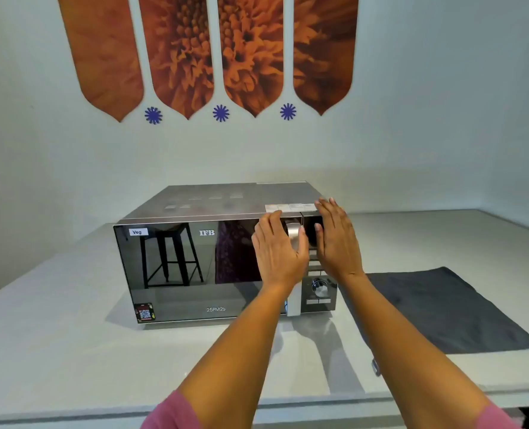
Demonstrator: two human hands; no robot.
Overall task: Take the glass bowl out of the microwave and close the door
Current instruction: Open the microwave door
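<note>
A silver microwave (213,202) stands on the pale counter with its mirrored door (188,267) shut. The glass bowl is hidden; the door only reflects the room. My left hand (278,252) lies over the upper part of the vertical silver door handle (293,300), fingers curled around it. My right hand (337,239) rests flat against the control panel (319,292) at the microwave's top right corner, fingers spread and holding nothing.
A dark grey cloth (449,311) lies flat on the counter (71,335) to the right of the microwave. The wall stands close behind. The counter's front edge runs just below my forearms.
</note>
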